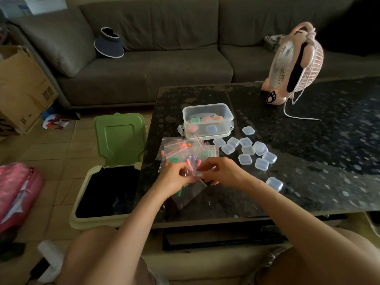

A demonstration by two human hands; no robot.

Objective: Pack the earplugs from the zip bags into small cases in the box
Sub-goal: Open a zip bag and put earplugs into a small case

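Both hands meet over the near edge of the dark table (308, 171). The left hand (174, 178) and right hand (223, 171) each pinch the top of one clear zip bag (188, 199) with curled fingers. The bag hangs below them, earplugs (179, 193) inside.

Just beyond the knuckles lies a heap of zip bags (181, 150) with coloured plugs showing through. The hands hide its near edge.

Behind the heap stands the clear box (207, 112), lid off, with filled small cases (195, 119) in it. To the right is a scatter of empty cases (247, 150). One lone case (274, 183) sits beside the right forearm.

A pink fan (294, 62) stands far right on the table. A bin (107, 192) stands on the floor to the left, its green lid up.
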